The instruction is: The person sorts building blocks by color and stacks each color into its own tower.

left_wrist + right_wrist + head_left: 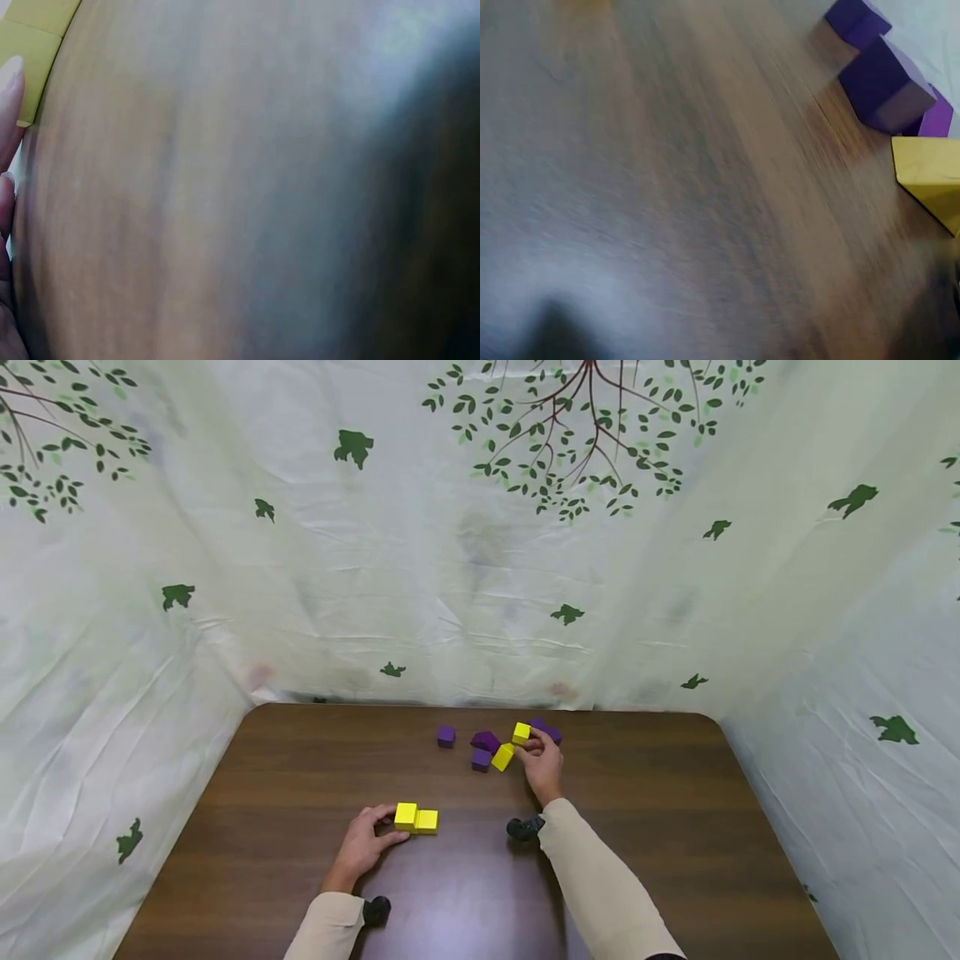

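**Two hands, two clusters of blocks on the brown table**

We're looking down at the brown table (300, 760), and we'll place everything from the yellow pair (416, 817) near its front middle. Our left hand (363, 846) sits just left of that pair, fingers curled around its near-left block, thumb against the side. The left wrist view agrees: fingertips (9, 90) lie against a yellow face at the frame's edge.

Beyond the pair and to its right lies the loose cluster. Our right hand (542, 762) is over there, fingers bent and closed on a yellow block (521, 732) at the cluster's far side. Just nearer than that one, a second yellow block (502, 757) lies tilted, touching a purple block (481, 759). Another purple block (486, 741) sits behind it, and one more purple block (545, 729) peeks out past the right hand's fingers. A lone purple block (446, 736) stands apart on the cluster's left.

No lettering or labels show on any block. The leaf-print cloth (480, 568) behind carries pictures only.
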`<act>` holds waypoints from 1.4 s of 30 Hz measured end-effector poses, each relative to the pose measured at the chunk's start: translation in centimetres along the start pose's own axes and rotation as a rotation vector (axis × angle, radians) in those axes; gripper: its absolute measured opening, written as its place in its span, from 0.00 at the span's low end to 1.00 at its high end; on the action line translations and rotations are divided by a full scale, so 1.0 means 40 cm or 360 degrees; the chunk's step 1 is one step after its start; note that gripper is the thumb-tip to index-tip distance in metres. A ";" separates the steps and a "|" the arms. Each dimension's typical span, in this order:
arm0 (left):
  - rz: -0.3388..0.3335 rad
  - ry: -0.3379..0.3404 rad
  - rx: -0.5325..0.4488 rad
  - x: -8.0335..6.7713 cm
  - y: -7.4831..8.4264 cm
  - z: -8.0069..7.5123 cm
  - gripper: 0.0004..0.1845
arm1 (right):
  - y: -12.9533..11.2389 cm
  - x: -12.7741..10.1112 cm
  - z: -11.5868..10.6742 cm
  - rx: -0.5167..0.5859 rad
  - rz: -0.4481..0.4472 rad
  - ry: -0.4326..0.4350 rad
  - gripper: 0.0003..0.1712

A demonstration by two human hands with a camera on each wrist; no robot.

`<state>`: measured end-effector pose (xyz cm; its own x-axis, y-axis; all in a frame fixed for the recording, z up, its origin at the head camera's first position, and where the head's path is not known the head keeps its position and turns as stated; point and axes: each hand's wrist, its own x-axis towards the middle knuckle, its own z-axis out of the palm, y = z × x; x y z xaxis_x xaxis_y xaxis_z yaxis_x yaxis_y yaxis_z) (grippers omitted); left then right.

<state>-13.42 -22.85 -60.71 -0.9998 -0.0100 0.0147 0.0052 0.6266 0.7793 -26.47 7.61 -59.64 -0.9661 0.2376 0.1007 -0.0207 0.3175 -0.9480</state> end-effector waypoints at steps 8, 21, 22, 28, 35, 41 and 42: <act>0.0019 0.0040 -0.0012 -0.004 -0.001 -0.001 0.21 | -0.009 0.027 0.000 -0.0166 0.0026 -0.0068 0.28; -0.0029 -0.0015 -0.0005 -0.002 0.003 -0.002 0.23 | -0.005 0.049 0.002 -0.0257 0.0074 -0.0087 0.25; -0.0031 -0.0017 -0.0008 -0.002 0.004 -0.003 0.23 | -0.004 0.050 0.002 -0.0260 0.0076 -0.0083 0.24; -0.0052 -0.0025 0.0000 -0.004 0.009 -0.005 0.23 | -0.001 0.052 0.005 -0.0259 0.0083 -0.0057 0.19; -0.0060 -0.0025 -0.0007 -0.002 0.007 -0.003 0.23 | 0.003 0.046 0.005 -0.0241 0.0068 -0.0030 0.18; -0.0042 -0.0015 0.0001 -0.003 0.005 -0.003 0.22 | 0.008 0.039 0.002 -0.0183 0.0058 -0.0036 0.18; -0.0035 -0.0009 0.0005 -0.003 0.004 -0.003 0.22 | 0.008 0.038 0.001 -0.0168 0.0062 -0.0039 0.18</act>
<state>-13.31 -22.84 -60.50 -0.9998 -0.0190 -0.0059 -0.0166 0.6287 0.7775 -27.97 8.03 -59.80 -0.9717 0.2294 0.0560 0.0427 0.4040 -0.9137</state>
